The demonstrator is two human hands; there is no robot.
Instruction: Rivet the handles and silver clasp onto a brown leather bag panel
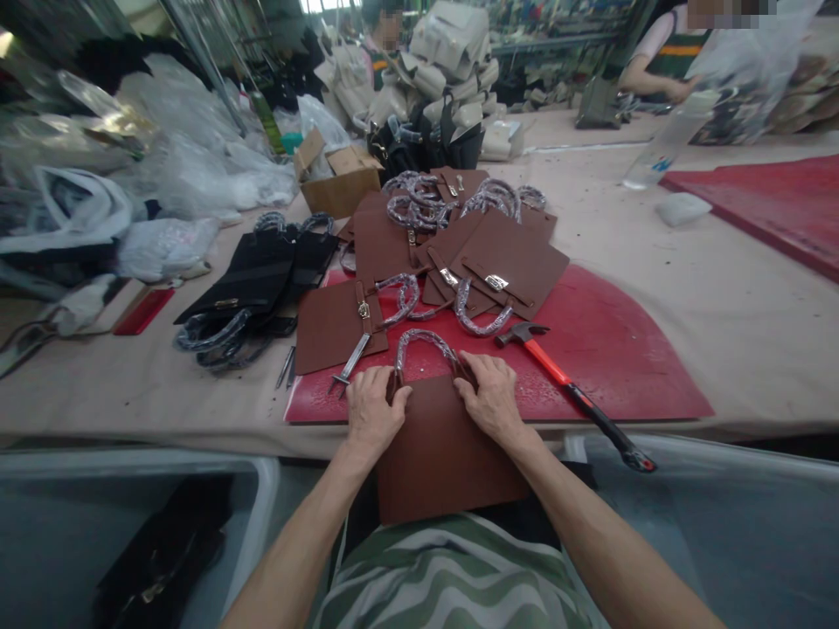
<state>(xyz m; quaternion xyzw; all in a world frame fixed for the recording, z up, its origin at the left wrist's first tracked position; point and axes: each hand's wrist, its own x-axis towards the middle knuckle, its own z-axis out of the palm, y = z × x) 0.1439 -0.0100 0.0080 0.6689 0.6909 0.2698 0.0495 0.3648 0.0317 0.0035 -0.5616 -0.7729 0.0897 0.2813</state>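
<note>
Between my hands is a brown leather bag panel (449,450), its lower edge against my lap. A plastic-wrapped handle (425,336) arches from its top edge. My left hand (375,406) is closed on the top left corner, by the handle's left end. At the handle's right end, my right hand (490,393) pinches the other corner. Beyond the handle lies another brown panel (328,328) with a metal clasp, and a metal tool with a forked end (354,358) rests by it. On the right, a claw hammer (557,376) with an orange and black grip points toward me.
Several brown panels (517,253) are heaped on the red board (616,349). Black bag pieces (242,271) lie left, near a cardboard box (341,188). A plastic bottle (672,140) stands back right. Grey bins (262,489) flank me below the table. Co-workers are at the back.
</note>
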